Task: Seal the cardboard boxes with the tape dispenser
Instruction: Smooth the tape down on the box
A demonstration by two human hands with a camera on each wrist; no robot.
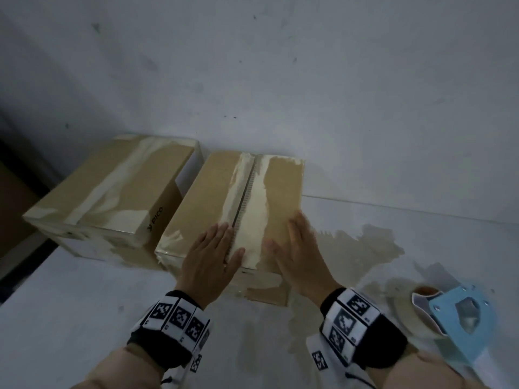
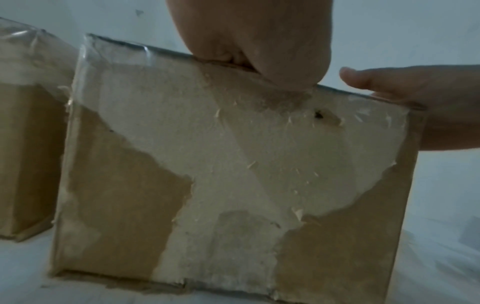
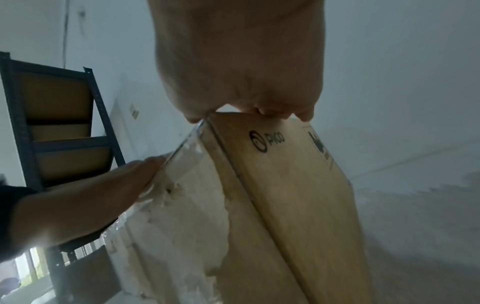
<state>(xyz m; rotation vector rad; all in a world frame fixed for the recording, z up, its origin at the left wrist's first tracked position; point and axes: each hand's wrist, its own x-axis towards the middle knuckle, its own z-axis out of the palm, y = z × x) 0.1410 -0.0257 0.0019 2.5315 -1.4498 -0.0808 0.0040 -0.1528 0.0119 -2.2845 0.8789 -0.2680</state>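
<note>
While both hands lie flat on top of the near box (image 1: 224, 203), the step in hand looks like pushing the two top flaps down so they meet in the middle. The left hand (image 1: 210, 259) rests on the left flap with its fingers straight, right beside the seam (image 1: 244, 197). The right hand (image 1: 297, 248) rests on the right flap, fingers straight too, holding nothing. The seam between the hands shows a dark gap, so this box is not yet taped. The tape dispenser (image 1: 460, 318), pale blue with a roll in it, lies on the bench (image 1: 84, 304) to the right of the right hand, near its wrist and not touched. I think the next move is for the right hand to lift off and pick up the tape dispenser, while the left hand keeps the flaps down. A second box (image 1: 112, 189) sits just to the left of the left hand, close to the near box, with shiny tape over its top; it may be sealed already, but the dim picture makes that hard to tell. The bench is white, with brown torn patches near the right hand. A plain white wall (image 1: 309, 80) stands behind the boxes. In the right wrist view, a dark metal shelf (image 3: 52, 127) stands off to the left.
</note>
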